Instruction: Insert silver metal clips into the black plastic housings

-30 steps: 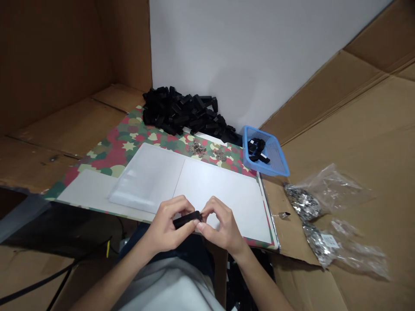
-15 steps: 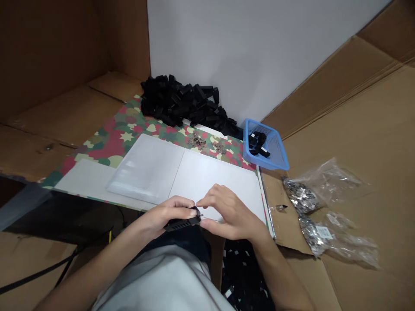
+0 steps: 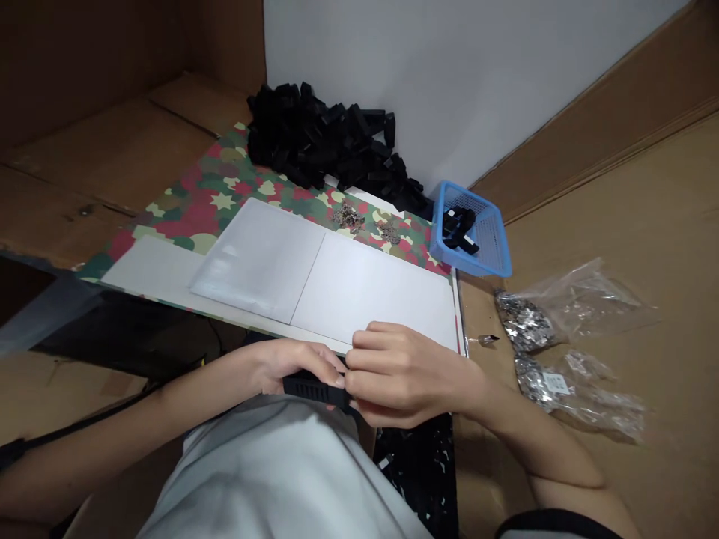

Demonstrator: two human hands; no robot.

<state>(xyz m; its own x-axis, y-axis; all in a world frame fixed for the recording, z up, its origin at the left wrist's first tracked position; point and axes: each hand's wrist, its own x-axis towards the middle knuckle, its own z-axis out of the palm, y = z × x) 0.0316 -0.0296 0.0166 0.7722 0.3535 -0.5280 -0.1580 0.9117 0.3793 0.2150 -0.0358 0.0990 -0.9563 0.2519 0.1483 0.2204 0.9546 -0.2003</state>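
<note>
L hand (image 3: pixel 303 364) pinching black ribbed oblong plastic piece (image 3: pixel 310 388) | R hand (image 3: pixel 396 374) curled at its end, grip hidden

Black part (image 3: pixel 310 389), one end hidden
Its 3 o'clock end disappears behind the right hand (image 3: pixel 405 376); at 12 o'clock, metal bits (image 3: pixel 348 217) are too small to identify; at 5 o'clock, the bottom edge crops a sleeve (image 3: pixel 553 522).

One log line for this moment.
left hand: gripping black part | right hand: fingers curled at its end | blue basket: black pieces inside
</note>
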